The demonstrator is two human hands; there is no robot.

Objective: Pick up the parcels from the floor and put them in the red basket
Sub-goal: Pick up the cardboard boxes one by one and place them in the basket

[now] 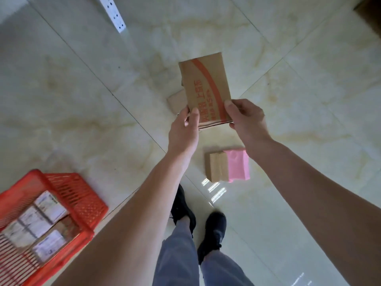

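Observation:
I hold a brown cardboard parcel with red print (205, 85) in the air above the floor. My left hand (183, 133) grips its near left corner, my right hand (247, 120) grips its near right corner. On the floor lie a small brown box (218, 170) with a pink bag parcel (238, 167) beside it. Another brown parcel (177, 101) is partly hidden behind the held one. The red basket (82, 195) stands at the lower left with several labelled parcels inside.
The floor is glossy pale tile. A white perforated metal bar (114, 14) lies at the top left. A dark brown object (371, 9) sits in the top right corner. My two black shoes (214, 230) stand just below the parcels.

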